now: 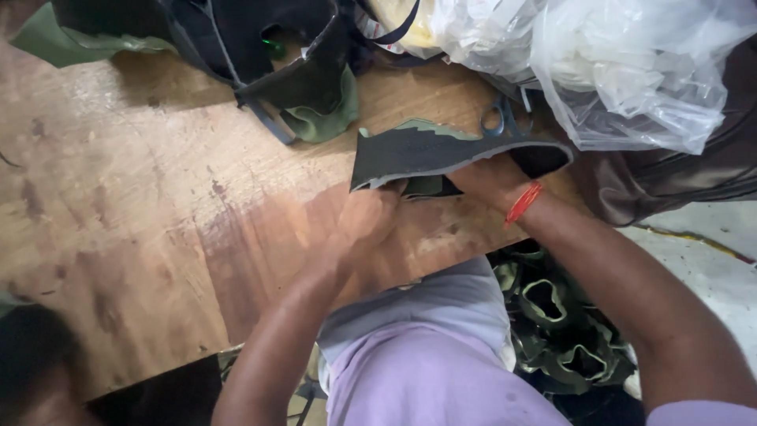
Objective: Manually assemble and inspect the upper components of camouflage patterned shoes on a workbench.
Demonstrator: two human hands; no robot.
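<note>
Both hands, left (369, 217) and right (490, 180), grip a dark cut piece (441, 150), perhaps fabric, over the worktop (142, 197); scissors (503, 118) beside it.

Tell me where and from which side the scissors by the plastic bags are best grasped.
Probably by the blue-grey finger loops of the scissors, coming from the near, table side. The loops lie flat and exposed on the wooden table, just beyond the camouflage fabric piece; the blades seem tucked under the plastic bags, so the far side is blocked.
</note>
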